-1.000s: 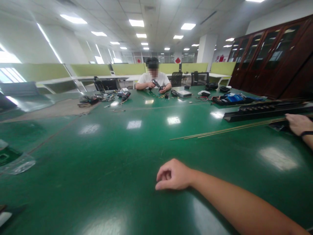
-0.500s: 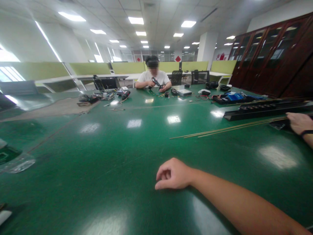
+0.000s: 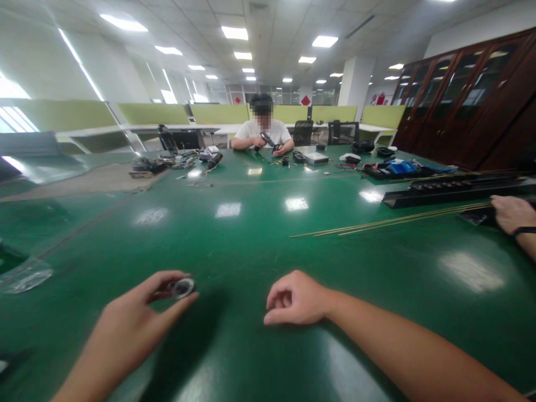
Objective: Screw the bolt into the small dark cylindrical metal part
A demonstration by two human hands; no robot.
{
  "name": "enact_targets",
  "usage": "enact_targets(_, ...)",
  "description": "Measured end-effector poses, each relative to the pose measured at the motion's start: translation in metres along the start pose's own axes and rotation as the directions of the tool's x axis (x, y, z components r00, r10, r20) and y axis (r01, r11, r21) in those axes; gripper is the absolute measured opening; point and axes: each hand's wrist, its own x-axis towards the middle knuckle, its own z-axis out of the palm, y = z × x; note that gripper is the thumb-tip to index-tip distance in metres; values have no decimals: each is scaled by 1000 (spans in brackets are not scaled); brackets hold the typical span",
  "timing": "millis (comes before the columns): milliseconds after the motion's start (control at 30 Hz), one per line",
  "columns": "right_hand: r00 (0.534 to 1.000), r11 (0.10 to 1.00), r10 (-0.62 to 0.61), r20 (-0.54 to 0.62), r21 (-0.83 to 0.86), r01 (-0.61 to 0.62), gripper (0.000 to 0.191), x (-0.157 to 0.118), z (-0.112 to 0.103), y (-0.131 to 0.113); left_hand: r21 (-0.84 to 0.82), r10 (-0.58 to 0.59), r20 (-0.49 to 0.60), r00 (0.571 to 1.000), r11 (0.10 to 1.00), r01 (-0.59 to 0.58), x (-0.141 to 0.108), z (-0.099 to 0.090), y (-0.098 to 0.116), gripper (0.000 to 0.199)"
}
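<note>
My left hand (image 3: 138, 315) is above the green table at the lower left. Between its thumb and forefinger it grips a small round part (image 3: 183, 288), dark with a pale silvery rim; its exact kind cannot be made out. My right hand (image 3: 297, 300) rests on the table near the middle, its fingers curled loosely in and the thumb close under the forefinger. Nothing shows inside it. A gap of bare green surface separates the two hands.
Another person's hand (image 3: 513, 214) lies by thin brass-coloured rods (image 3: 377, 224) and a black channel (image 3: 419, 198) at the right. Across the green table (image 3: 234, 251) a person (image 3: 263, 131) handles a dark tool. Tools and parts (image 3: 180, 159) clutter the far left; a clear plastic bag (image 3: 29, 277) lies nearer.
My left hand has come into view from the lower left with the small round part in its fingers. My right hand stays in place.
</note>
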Motion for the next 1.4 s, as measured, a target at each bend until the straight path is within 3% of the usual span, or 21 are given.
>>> enact_targets(67,998,997,9,-67,74,-4,32,0,-1,-1,-82,82,55,995,994,-77,19,33,30,39)
enact_targets(167,956,989,54,-288,147,-11,28,2,-4,2,-155,184,111,977,974,-166,31,85,67,24)
enact_targets(233,907,988,92,-411,152,-32,25,4,-7,6,-210,225,142,964,959,-193,30,112,78,18)
enact_targets(300,893,988,114,-436,142,-57,25,7,-8,11,-263,280,158,947,936,-233,26,126,78,18)
enact_targets(567,939,979,87,-332,-146,-143,31,6,-4,13,-490,286,171,943,855,-171,26,120,68,26)
enact_targets(1033,946,985,90,-310,-116,-132,21,4,-2,12,-524,367,212,906,825,-212,23,121,65,25)
enact_targets(1400,949,977,82,-303,-162,-136,24,4,-5,8,-521,292,207,934,841,-147,25,121,70,20)
